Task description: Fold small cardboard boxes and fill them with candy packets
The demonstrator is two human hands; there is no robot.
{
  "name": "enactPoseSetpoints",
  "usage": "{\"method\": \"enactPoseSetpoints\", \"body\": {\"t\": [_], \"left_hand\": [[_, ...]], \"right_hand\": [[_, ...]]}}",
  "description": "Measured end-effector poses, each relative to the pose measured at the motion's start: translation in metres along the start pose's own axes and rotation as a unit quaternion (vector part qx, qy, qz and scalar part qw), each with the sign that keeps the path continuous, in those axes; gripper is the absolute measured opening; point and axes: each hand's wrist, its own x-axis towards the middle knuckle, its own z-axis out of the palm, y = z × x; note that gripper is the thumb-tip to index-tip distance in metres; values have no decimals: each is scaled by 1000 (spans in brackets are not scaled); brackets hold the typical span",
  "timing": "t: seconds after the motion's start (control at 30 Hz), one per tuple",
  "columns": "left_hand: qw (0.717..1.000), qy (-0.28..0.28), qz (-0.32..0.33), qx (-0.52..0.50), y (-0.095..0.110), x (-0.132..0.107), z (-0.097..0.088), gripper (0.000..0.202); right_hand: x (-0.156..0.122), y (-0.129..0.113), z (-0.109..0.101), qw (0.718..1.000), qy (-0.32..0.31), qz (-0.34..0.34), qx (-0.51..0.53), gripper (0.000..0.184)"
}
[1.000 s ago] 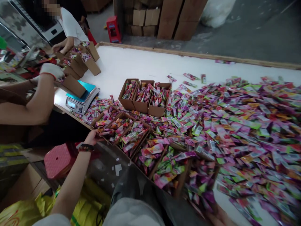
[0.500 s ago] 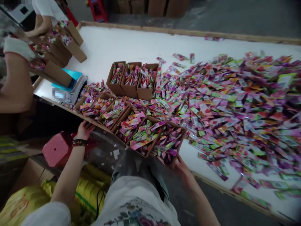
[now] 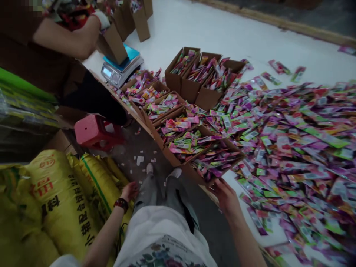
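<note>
My right hand [image 3: 226,196] reaches to the near corner of the closest cardboard box [image 3: 191,172], fingers closed on its edge. That box ends a row of open boxes [image 3: 164,111] filled with coloured sachets along the table's near edge. My left hand [image 3: 129,191], with a dark bracelet at the wrist, hangs low beside my leg against a yellow sack [image 3: 61,200]; its fingers are apart and hold nothing. A big loose heap of sachets [image 3: 292,141] covers the white table [image 3: 222,29] to the right.
Three more filled boxes [image 3: 203,74] stand behind the row. A blue-topped scale [image 3: 122,68] carries a box at the left. A co-worker's arm [image 3: 69,37] with a gloved hand reaches in there. A pink stool [image 3: 94,131] stands on the floor.
My left hand has left the far end of the box row and dropped to the yellow sack. The view has swung down and left. My right hand stays at the closest box.
</note>
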Motion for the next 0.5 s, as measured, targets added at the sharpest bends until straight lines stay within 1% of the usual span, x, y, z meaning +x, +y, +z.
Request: {"method": "enactPoseSetpoints", "body": {"t": [0.07,0.13,0.2,0.23,0.27,0.3,0.33,0.37,0.4,0.43,0.47,0.5], "left_hand": [[1000,-4,1,22,-23,6,-17,25],[999,-8,7,45,-41,12,-36,27],[998,-13,18,65,-55,21,-55,28],[997,-17,25,75,-61,27,-64,28],[996,-19,33,86,-67,34,-71,28],[994,-17,43,97,-72,43,-78,27],[992,-12,55,110,-78,53,-83,25],[990,-3,69,123,-85,64,-87,22],[987,9,86,134,-93,77,-90,19],[984,23,103,142,-103,90,-91,18],[982,38,117,146,-115,104,-90,18],[980,55,125,146,-127,119,-89,21]], "right_hand": [[-5,5,2,999,20,-32,0,47],[-13,25,1,990,95,-104,24,41],[-24,61,-1,968,184,-168,44,34],[-30,85,-1,960,214,-177,34,32],[-35,112,2,961,223,-165,5,31],[-38,141,8,968,207,-134,-38,32],[-37,171,18,977,169,-94,-90,33],[-32,201,32,981,116,-55,-142,34],[-22,230,51,980,52,-27,-191,34],[-7,258,74,971,-16,-20,-239,33],[15,284,100,955,-77,-33,-284,33],[42,307,129,936,-124,-59,-324,32]]}}
